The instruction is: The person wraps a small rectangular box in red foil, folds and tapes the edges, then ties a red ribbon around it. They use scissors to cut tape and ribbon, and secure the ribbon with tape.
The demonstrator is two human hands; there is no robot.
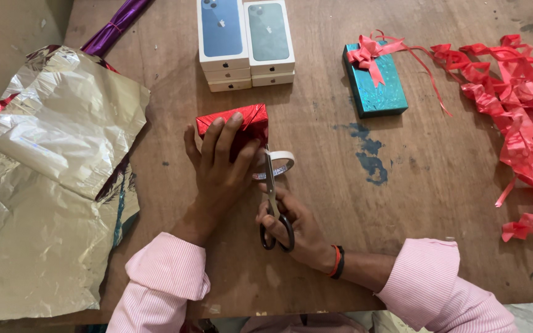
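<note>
Red foil-wrapped box lies flat; black-handled scissors point at it.

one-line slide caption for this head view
Left hand presses a red-wrapped box on the wooden table while the right hand works scissors beside a tape roll.

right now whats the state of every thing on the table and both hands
left hand: pressed flat on the red-wrapped box
red-wrapped box: wrapped in foil, lying flat
right hand: fingers in the scissors' handles
scissors: blades pointing at the box, near closed
tape roll: lying flat beside the box
teal gift box: wrapped, red bow on
white boxes: unwrapped, stacked in two piles
silver foil sheets: crumpled, spread out
red ribbons: loose tangled heap
</note>
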